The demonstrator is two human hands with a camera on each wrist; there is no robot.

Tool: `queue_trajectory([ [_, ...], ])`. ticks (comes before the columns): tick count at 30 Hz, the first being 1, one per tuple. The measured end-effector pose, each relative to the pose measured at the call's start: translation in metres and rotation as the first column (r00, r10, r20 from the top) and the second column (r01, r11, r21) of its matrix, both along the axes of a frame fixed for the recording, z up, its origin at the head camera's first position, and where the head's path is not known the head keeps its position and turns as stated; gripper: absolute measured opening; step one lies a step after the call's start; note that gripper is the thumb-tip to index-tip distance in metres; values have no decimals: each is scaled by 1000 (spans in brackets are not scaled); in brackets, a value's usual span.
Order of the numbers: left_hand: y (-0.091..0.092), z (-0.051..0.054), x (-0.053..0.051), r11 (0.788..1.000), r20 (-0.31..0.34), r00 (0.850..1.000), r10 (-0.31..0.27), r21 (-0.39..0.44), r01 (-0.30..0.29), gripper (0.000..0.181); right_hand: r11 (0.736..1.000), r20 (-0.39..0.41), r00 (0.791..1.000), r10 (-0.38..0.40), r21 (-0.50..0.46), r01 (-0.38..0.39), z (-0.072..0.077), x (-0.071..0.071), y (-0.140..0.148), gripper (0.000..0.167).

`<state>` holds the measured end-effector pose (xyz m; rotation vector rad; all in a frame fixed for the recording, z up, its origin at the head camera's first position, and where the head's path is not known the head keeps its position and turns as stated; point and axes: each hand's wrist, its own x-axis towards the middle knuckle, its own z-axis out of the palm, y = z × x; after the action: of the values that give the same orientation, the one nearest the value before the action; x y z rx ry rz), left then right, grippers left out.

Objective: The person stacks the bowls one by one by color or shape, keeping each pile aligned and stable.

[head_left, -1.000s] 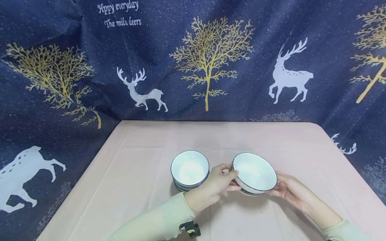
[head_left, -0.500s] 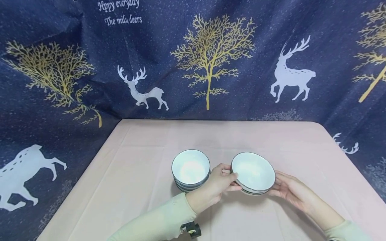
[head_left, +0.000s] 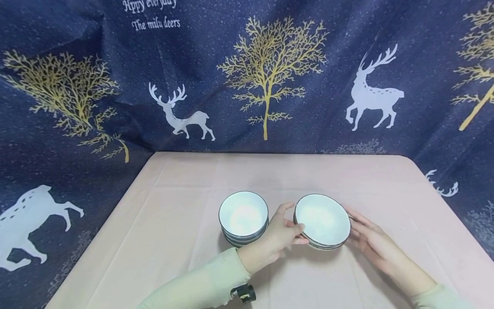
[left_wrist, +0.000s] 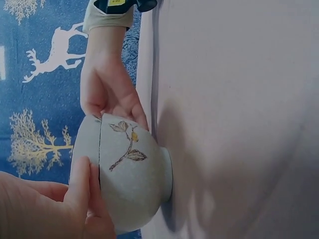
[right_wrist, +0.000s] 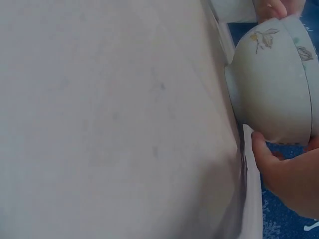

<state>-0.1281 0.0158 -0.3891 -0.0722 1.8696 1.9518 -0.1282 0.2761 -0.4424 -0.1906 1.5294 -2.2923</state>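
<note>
Two nested white bowls with dark rims stand right of centre; the upper bowl (head_left: 323, 219) sits inside the lower bowl (left_wrist: 134, 174), which has a brown twig and leaf pattern outside. My left hand (head_left: 279, 236) pinches the left rim, thumb over the edge and lower fingers outside, while its index finger is raised off. My right hand (head_left: 380, 249) rests its fairly straight fingers against the right side. In the right wrist view its thumb (right_wrist: 261, 149) touches low on the lower bowl. Whether the foot fully meets the table cannot be told.
A stack of similar bowls (head_left: 244, 214) stands just left of my left hand, partly covered by that forearm. Pale pink cloth covers the table (head_left: 185, 223). A dark blue curtain (head_left: 231, 56) with deer and trees hangs behind it.
The upper bowl, tilted and higher before, has settled down into the lower one. My left index finger has lifted from the rim, and my right fingers have loosened and straightened along the side.
</note>
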Motion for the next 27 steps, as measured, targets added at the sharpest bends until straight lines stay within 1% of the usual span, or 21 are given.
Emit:
queue_trajectory([
  [2,-1,0,0,1000,-5,1000,-10,-2,10,63,1000,-23,1000,-20,18,20,-1,1,-2,36],
  [7,-3,2,0,999,7,999,-34,-7,34,60,999,-49,998,26,-20,-27,0,2,-4,37],
  [9,-3,2,0,999,14,999,-36,1,36,59,999,-55,998,39,-19,-40,1,2,-4,37],
  [11,-3,3,0,999,18,999,-35,8,35,58,999,-53,998,41,0,-41,1,2,-4,40],
  [15,-4,2,-1,1000,28,999,-29,9,29,58,995,-41,999,35,95,-31,3,2,-6,60],
  [16,-4,1,-1,1000,30,999,-28,7,27,58,993,-39,999,31,112,-26,4,3,-7,62],
  [18,-4,1,0,1000,33,999,-24,4,24,58,991,-41,999,24,136,-18,4,3,-8,62],
  [21,-5,1,0,1000,36,999,-20,4,20,58,990,-48,999,13,144,-6,3,3,-8,61],
  [25,-5,1,1,1000,34,999,-23,4,23,59,985,-28,999,-18,173,22,4,1,-8,64],
  [27,-6,1,2,999,21,999,-39,10,39,59,981,-9,999,-48,190,48,5,0,-7,57],
])
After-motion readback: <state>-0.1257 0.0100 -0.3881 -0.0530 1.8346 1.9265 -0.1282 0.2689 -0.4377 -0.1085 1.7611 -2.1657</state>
